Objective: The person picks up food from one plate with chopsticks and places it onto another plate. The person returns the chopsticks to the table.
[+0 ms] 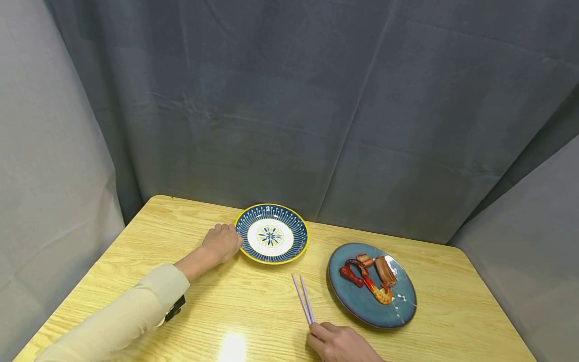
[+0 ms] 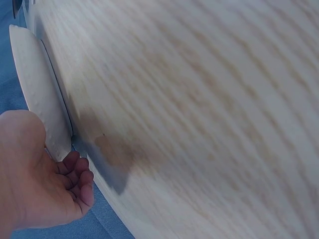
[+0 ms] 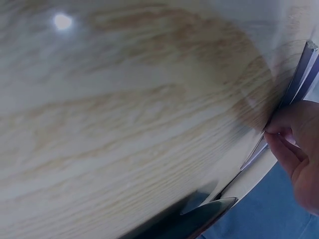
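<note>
My left hand (image 1: 222,243) is at the left rim of a white plate (image 1: 270,251) with a blue patterned border and yellow edge. In the left wrist view, the rim of the plate (image 2: 42,84) lies between the thumb and the curled fingers (image 2: 79,181) of that hand. Low in the head view, my right hand (image 1: 339,344) pinches a pair of lilac chopsticks (image 1: 302,299), whose tips point away toward the patterned plate. The right wrist view shows the chopsticks (image 3: 299,74) between thumb and fingers.
Right of the chopsticks sits a blue-grey plate (image 1: 362,301) bearing a shrimp (image 1: 379,291), a dark red piece of food (image 1: 351,275) and streaky pork pieces (image 1: 385,271). The wooden table (image 1: 253,296) ends at a grey curtain (image 1: 271,125) behind the plates.
</note>
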### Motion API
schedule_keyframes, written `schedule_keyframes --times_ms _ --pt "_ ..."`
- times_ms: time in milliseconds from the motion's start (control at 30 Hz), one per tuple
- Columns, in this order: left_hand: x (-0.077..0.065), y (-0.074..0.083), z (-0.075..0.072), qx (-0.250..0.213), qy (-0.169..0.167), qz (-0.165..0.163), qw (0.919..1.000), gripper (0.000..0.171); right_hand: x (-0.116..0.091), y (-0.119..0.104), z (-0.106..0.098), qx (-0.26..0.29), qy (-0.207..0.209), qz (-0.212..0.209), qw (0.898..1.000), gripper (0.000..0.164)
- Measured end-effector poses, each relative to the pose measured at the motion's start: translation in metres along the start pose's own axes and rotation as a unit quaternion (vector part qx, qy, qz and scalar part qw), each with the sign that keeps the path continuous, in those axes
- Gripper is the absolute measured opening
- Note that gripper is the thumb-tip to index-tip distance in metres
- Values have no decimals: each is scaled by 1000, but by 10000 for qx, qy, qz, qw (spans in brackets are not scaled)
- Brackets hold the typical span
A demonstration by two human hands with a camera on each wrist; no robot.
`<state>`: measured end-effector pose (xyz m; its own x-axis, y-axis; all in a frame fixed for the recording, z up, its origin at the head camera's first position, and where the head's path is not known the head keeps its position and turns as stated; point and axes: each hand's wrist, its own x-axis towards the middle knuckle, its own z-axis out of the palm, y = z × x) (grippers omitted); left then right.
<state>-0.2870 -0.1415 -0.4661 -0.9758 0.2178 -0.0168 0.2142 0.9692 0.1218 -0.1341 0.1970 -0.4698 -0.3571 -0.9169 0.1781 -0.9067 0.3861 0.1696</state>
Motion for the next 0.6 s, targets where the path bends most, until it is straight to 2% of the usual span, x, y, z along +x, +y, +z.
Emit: schedule_keyframes --times_ms 400,600 --pt "0 1 -1 98 12 52 9999 29 -5 -1 -2 441 -208 211 9986 15" --pt "-1 1 -2 9 34 12 10000 30 -7 -4 0 176 -125 255 9994 19"
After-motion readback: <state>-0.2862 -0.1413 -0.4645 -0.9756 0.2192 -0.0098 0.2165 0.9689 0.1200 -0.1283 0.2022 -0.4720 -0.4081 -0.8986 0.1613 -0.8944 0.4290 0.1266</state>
